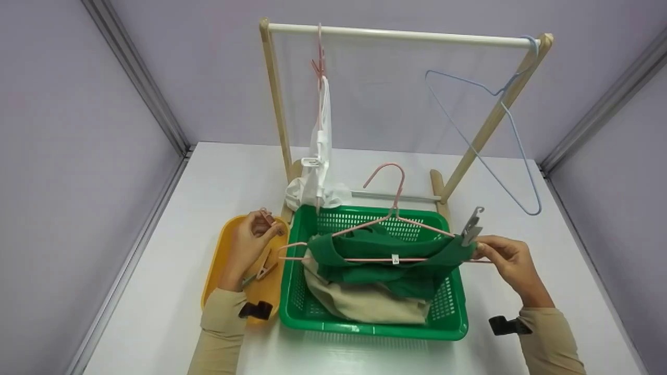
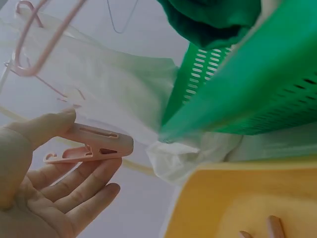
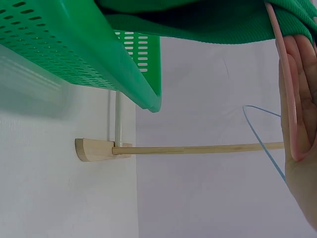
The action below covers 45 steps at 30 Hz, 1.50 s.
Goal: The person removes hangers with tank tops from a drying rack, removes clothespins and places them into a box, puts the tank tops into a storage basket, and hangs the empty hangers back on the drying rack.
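A pink clothespin [image 2: 106, 134] is pinched between the thumb and fingers of my left hand [image 1: 249, 245], above the yellow tray. My right hand [image 1: 515, 265] holds a green garment [image 1: 375, 273] at its right shoulder, beside the end of the pink hanger [image 1: 359, 226]. This hanger passes through the garment, its hook standing up and off the rod, its left end poking out bare. A grey clothespin [image 1: 471, 230] is clipped at the garment's right shoulder. The garment hangs over the green basket [image 1: 375, 329], which holds a beige cloth [image 1: 359, 304].
The yellow tray [image 1: 219, 271] with several clothespins stands left of the basket. Behind is a wooden rack with a white rod [image 1: 406, 35]. A white garment [image 1: 323, 140] on a pink hanger hangs at its left, a blue hanger [image 1: 508, 179] at its right.
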### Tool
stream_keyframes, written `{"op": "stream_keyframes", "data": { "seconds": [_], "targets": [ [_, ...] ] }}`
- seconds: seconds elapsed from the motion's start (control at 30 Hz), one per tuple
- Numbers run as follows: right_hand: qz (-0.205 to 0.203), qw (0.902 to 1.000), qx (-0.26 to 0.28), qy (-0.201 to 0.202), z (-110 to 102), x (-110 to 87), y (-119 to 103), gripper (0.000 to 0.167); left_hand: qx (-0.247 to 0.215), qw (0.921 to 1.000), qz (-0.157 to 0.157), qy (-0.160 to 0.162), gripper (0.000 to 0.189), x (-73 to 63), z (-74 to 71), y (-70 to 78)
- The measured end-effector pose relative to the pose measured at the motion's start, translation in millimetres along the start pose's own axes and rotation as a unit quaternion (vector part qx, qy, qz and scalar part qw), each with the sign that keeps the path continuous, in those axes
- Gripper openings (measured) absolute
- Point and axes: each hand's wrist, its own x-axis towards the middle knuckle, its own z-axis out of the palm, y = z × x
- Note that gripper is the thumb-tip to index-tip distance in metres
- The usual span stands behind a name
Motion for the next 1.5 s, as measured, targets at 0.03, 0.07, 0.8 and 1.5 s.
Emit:
{"op": "stream_keyframes", "data": {
  "seconds": [0.03,0.07,0.8,1.5],
  "targets": [
    [0.000,1.0000,-0.001,0.001,-0.1,-0.1,0.1,0.028,0.003,1.0000,-0.006,0.001,0.027,0.4,0.3,-2.1],
    [0.001,1.0000,-0.001,0.002,-0.2,-0.2,0.2,0.028,0.006,0.9999,-0.010,0.004,0.026,0.6,0.6,-4.0],
    [0.004,0.9999,0.012,0.000,-0.5,-2.3,2.2,0.029,0.146,0.9801,-0.133,-0.022,0.022,-2.2,-0.1,-35.2],
    [-0.011,0.9998,0.004,-0.015,-0.7,-3.8,1.0,0.030,0.242,0.9512,-0.186,-0.048,0.023,-2.1,5.1,-50.2]
  ]
}}
